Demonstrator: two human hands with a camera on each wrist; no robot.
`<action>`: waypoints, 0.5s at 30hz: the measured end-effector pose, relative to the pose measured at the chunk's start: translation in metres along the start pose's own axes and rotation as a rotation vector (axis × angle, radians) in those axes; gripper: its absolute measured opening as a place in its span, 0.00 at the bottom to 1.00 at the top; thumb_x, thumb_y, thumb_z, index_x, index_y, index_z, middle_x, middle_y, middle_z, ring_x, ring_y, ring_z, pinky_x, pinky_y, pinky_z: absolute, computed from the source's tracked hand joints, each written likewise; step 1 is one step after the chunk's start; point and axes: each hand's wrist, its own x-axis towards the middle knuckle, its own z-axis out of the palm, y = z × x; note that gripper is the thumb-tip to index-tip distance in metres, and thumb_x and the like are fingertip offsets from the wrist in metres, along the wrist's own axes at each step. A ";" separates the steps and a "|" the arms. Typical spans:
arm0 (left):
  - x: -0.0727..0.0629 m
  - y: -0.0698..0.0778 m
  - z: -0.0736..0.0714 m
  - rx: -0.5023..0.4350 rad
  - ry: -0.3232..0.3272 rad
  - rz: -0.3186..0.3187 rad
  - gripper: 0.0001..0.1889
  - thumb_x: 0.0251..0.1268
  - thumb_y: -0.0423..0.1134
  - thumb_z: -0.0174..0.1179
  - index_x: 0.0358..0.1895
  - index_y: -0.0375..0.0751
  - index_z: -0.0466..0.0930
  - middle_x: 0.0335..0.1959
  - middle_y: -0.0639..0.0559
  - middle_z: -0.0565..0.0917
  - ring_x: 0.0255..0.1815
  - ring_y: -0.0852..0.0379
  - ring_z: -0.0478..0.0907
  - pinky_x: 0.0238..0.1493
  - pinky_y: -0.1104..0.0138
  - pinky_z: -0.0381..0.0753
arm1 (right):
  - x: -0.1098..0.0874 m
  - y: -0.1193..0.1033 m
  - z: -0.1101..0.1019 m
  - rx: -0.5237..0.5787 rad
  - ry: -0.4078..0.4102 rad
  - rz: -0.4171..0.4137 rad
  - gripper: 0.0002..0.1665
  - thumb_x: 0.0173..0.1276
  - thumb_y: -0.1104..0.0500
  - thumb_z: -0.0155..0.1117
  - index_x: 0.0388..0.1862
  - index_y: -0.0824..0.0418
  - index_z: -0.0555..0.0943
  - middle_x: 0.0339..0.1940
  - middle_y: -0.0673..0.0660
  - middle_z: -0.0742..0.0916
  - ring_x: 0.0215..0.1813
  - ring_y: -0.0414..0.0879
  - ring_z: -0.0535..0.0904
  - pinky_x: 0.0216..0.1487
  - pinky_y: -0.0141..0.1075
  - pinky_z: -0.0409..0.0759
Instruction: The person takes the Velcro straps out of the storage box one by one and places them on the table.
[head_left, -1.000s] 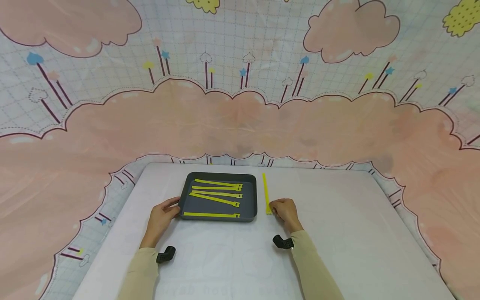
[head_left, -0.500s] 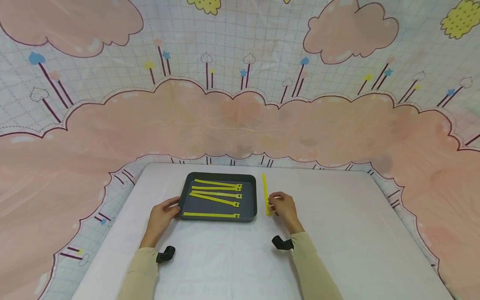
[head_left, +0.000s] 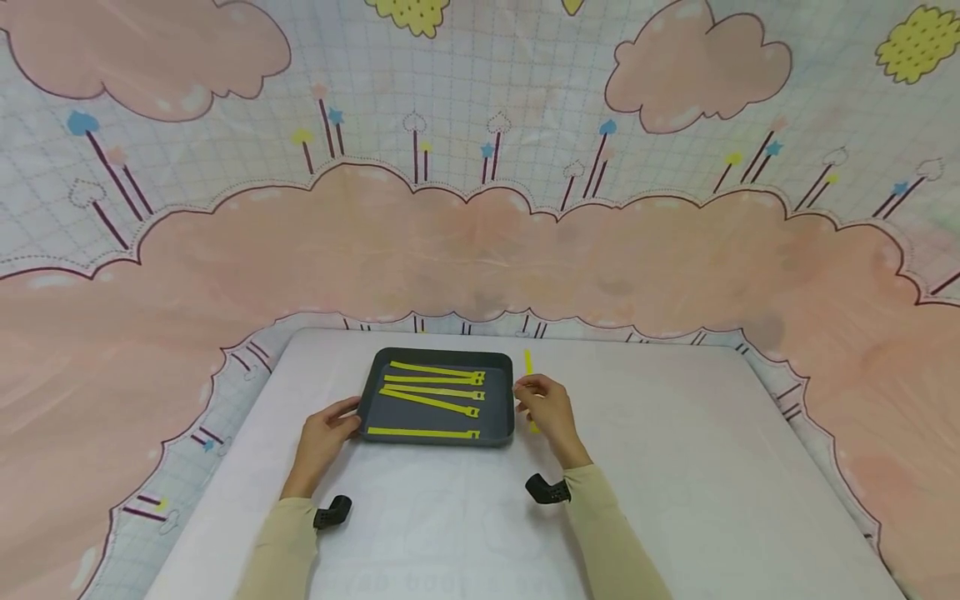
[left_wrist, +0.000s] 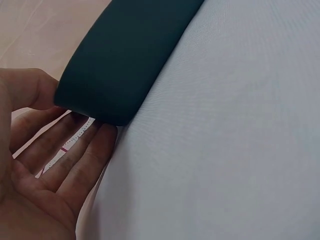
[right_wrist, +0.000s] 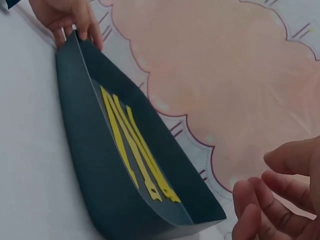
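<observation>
The left hand [head_left: 321,440] grips the left end of a dark grey rectangular tray [head_left: 427,422], thumb at the rim and fingers against the outer wall [left_wrist: 125,60]. Several flat yellow cable ties with slotted heads lie in the tray; one slants [head_left: 431,402] and another runs along the front side [head_left: 420,432]. Outside the tray, to its right, a single yellow cable tie [head_left: 528,362] lies on the table, partly hidden by the right hand [head_left: 552,414]. That hand hovers close to the tray's right end, fingers loosely bent. Nothing shows between its thumb and fingers [right_wrist: 275,210].
A white-covered table [head_left: 675,467] carries the tray near its far edge. Behind it hangs a printed cloth [head_left: 480,250] with clouds. Each wrist wears a small black camera, such as the right one [head_left: 547,489].
The right hand has let go of the lone cable tie's near end and moved left and slightly away, toward the tray. The left hand and the tray stay in place.
</observation>
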 end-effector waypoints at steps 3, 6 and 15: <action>-0.001 -0.001 0.000 0.002 0.002 0.002 0.23 0.69 0.34 0.54 0.66 0.36 0.73 0.67 0.38 0.75 0.60 0.46 0.80 0.43 0.81 0.80 | -0.002 -0.003 0.003 0.013 -0.029 -0.028 0.12 0.67 0.58 0.65 0.46 0.63 0.83 0.39 0.59 0.88 0.32 0.45 0.84 0.33 0.38 0.83; -0.001 -0.001 -0.001 0.002 0.001 0.014 0.23 0.69 0.33 0.54 0.66 0.36 0.73 0.67 0.38 0.75 0.60 0.45 0.80 0.43 0.80 0.81 | -0.003 -0.007 0.007 0.007 -0.065 -0.065 0.14 0.67 0.59 0.66 0.48 0.66 0.82 0.38 0.58 0.88 0.33 0.43 0.84 0.36 0.40 0.85; -0.001 0.000 0.002 -0.002 0.009 0.005 0.23 0.68 0.33 0.54 0.66 0.35 0.73 0.65 0.36 0.77 0.59 0.45 0.81 0.45 0.74 0.84 | -0.002 -0.017 0.017 -0.054 -0.150 -0.137 0.15 0.67 0.59 0.66 0.49 0.66 0.81 0.41 0.57 0.85 0.38 0.42 0.84 0.40 0.35 0.87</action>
